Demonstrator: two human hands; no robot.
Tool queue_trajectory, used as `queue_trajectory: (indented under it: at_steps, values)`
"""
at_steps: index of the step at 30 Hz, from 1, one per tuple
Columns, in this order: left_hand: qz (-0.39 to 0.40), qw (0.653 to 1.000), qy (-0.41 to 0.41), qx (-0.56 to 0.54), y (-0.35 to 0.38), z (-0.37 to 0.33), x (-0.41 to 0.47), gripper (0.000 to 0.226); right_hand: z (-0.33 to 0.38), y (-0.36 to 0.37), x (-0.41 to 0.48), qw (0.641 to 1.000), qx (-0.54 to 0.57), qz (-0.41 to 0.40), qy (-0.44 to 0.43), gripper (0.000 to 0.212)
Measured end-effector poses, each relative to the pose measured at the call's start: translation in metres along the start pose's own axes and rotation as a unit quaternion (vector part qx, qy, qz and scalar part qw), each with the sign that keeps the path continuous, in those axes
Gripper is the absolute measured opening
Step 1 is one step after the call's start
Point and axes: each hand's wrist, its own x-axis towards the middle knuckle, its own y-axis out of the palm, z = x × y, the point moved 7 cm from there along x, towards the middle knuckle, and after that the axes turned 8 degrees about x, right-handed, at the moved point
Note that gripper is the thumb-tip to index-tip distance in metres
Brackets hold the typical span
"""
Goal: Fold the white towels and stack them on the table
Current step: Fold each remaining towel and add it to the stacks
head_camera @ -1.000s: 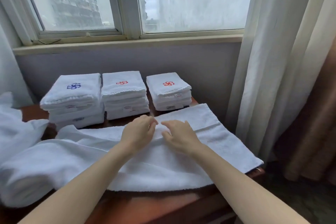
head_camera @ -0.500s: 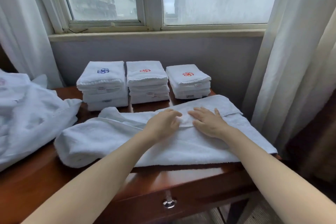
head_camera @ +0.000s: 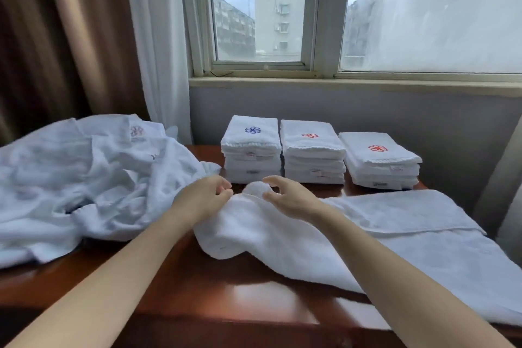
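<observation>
A long white towel (head_camera: pixel 367 237) lies half folded across the wooden table (head_camera: pixel 214 294), its left end bunched into a raised hump. My left hand (head_camera: pixel 204 196) has curled fingers that pinch the hump's left edge. My right hand (head_camera: pixel 289 196) curves its fingers and thumb round the hump from the right. Three stacks of folded white towels stand at the back: one with a blue emblem (head_camera: pixel 251 147), and two with red emblems (head_camera: pixel 312 151) (head_camera: pixel 378 161).
A heap of crumpled white linen (head_camera: pixel 84 175) covers the table's left side. Brown and white curtains (head_camera: pixel 93 37) hang at the left, another curtain (head_camera: pixel 505 167) at the far right. A windowsill and wall (head_camera: pixel 339 104) run behind the stacks.
My view has swung left, so the linen heap now shows. Both hands have slid from the towel's middle to its left end, and their flat fingers have curled round the hump.
</observation>
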Motion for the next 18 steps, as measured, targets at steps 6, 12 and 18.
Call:
queue_trajectory:
  at_steps: [6,12,18]
  values:
    - [0.067,0.994,-0.084,0.016,0.011,0.051,-0.015,0.046,0.013,0.028,0.047,0.998,-0.03,0.027,0.056,0.053]
    - [0.225,0.945,-0.107,-0.212,0.032,0.042,-0.027,0.036,0.005,0.033,0.07,0.992,-0.005,0.065,0.109,0.04]
    - [0.136,0.943,-0.05,-0.301,0.024,0.022,-0.019,0.033,0.008,0.027,0.074,0.992,-0.015,0.049,0.116,0.038]
